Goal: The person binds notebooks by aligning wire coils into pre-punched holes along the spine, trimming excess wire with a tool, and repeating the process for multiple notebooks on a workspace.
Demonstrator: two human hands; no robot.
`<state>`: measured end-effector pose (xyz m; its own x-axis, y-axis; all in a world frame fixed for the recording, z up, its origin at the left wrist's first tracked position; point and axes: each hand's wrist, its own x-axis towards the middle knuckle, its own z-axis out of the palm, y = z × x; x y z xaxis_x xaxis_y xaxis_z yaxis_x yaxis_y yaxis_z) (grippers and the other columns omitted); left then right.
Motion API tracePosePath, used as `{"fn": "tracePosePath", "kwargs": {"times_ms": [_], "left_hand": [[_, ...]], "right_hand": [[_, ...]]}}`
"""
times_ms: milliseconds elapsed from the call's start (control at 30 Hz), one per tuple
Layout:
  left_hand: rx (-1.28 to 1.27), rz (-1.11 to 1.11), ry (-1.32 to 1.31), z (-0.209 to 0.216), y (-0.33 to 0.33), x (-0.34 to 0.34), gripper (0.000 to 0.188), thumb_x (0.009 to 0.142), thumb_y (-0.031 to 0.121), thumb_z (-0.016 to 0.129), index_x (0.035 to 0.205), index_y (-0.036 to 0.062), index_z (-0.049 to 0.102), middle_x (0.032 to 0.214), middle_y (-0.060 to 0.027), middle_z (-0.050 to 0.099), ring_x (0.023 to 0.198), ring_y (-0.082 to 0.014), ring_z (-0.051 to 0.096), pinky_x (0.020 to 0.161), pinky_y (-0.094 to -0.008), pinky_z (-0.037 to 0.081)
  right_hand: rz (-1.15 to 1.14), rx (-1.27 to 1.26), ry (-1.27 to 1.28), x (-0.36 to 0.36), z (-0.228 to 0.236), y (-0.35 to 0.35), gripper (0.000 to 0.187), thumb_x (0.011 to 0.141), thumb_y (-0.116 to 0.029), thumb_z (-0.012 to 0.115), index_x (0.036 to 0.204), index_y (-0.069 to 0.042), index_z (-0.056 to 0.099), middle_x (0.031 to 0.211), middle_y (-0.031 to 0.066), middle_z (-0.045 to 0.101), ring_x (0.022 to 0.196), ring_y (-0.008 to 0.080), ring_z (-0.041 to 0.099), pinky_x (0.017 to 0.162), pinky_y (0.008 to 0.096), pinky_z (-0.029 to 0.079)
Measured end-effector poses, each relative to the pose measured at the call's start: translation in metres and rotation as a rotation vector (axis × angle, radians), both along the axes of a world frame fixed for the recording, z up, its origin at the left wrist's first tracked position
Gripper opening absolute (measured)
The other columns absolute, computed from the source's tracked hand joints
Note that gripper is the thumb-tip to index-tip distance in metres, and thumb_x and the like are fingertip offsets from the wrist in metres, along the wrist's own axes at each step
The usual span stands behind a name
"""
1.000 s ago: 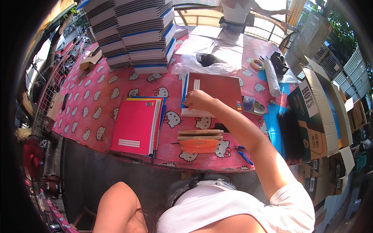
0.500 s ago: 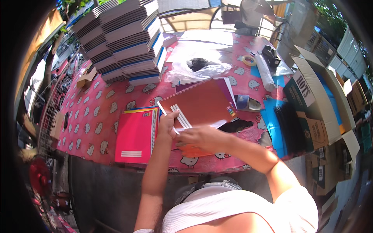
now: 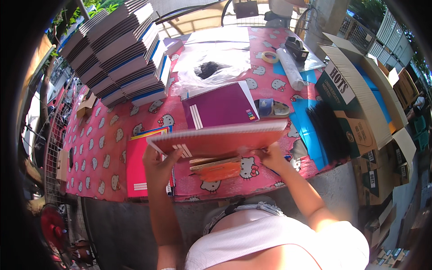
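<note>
A reddish-brown spiral notebook (image 3: 216, 141) is raised over the table, tilted so its page edges show along the top. My left hand (image 3: 157, 159) grips its left end, thumb on the cover. At the right end, my right hand (image 3: 272, 157) pinches the lower corner. Behind it a purple spiral notebook (image 3: 220, 105) lies on white sheets. Below the raised notebook sits an orange block with a wooden top (image 3: 217, 169). Beside my left forearm lies a stack of notebooks with a pink one (image 3: 137, 166) on top, yellow and blue edges peeking out.
A tall stack of notebooks (image 3: 121, 58) stands at the far left. Rightward are a blue slipper (image 3: 266, 107), blue sheets (image 3: 310, 135), black spiral coils (image 3: 330, 135) and an open cardboard box (image 3: 355, 85). Tape (image 3: 270, 57) and a plastic roll (image 3: 290, 69) lie farther back.
The brown notebook has come up off the purple one and tipped on its long edge. My right hand has moved from near the left hand to the notebook's right end.
</note>
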<state>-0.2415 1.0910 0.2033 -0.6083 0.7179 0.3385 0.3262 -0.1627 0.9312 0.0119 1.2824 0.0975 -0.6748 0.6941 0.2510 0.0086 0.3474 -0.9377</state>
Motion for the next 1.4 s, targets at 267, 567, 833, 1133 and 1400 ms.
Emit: {"fn": "tracePosePath", "kwargs": {"times_ms": [267,567,833,1133,1400], "left_hand": [[-0.019,0.16,-0.156,-0.027,-0.022,0.033,0.032,0.083,-0.003,0.065,0.112,0.0024,0.052,0.105,-0.0035,0.06,0.093,-0.0105,0.057,0.084,-0.0265,0.046],[0.13,0.165,-0.221,-0.044,-0.014,0.031,0.066,0.081,-0.001,0.069,0.137,0.0064,0.036,0.127,-0.0079,0.049,0.121,-0.018,0.044,0.099,-0.0317,0.036],[0.08,0.247,-0.087,-0.102,-0.001,0.022,0.085,0.074,-0.005,0.073,0.145,0.0087,0.027,0.139,-0.0101,0.042,0.128,-0.0194,0.04,0.105,-0.0334,0.031],[0.081,0.489,0.735,-0.005,0.024,0.105,0.092,0.073,0.017,0.075,0.148,0.0095,0.022,0.151,-0.0162,0.023,0.138,-0.0269,0.025,0.111,-0.0511,0.018],[-0.426,-0.079,0.938,-0.01,0.066,0.115,0.046,0.085,0.024,0.064,0.129,0.013,0.054,0.119,-0.0081,0.056,0.106,-0.0262,0.051,0.105,-0.0504,0.026]], "right_hand": [[0.059,-0.136,0.069,-0.004,-0.02,0.002,0.023,0.078,0.003,0.068,0.101,0.0,0.063,0.092,0.0102,0.069,0.083,0.0159,0.065,0.071,0.03,0.051],[0.196,0.037,-0.181,0.002,-0.054,-0.005,0.047,0.073,0.004,0.069,0.116,-0.001,0.053,0.1,0.0128,0.064,0.093,0.0236,0.061,0.081,0.034,0.047],[0.135,-0.09,0.084,-0.013,-0.046,-0.028,0.055,0.081,0.004,0.064,0.123,-0.005,0.03,0.103,0.0118,0.053,0.097,0.0258,0.056,0.087,0.0343,0.045],[-0.378,0.737,-0.535,0.065,-0.026,0.114,0.016,0.074,-0.009,0.067,0.089,-0.01,0.064,0.09,0.0071,0.063,0.093,0.0293,0.059,0.084,0.0398,0.048],[-0.74,0.293,-1.118,0.134,-0.035,0.217,0.029,0.077,-0.028,0.074,0.094,-0.006,0.066,0.098,0.0176,0.067,0.094,0.0333,0.065,0.083,0.0421,0.052]]}}
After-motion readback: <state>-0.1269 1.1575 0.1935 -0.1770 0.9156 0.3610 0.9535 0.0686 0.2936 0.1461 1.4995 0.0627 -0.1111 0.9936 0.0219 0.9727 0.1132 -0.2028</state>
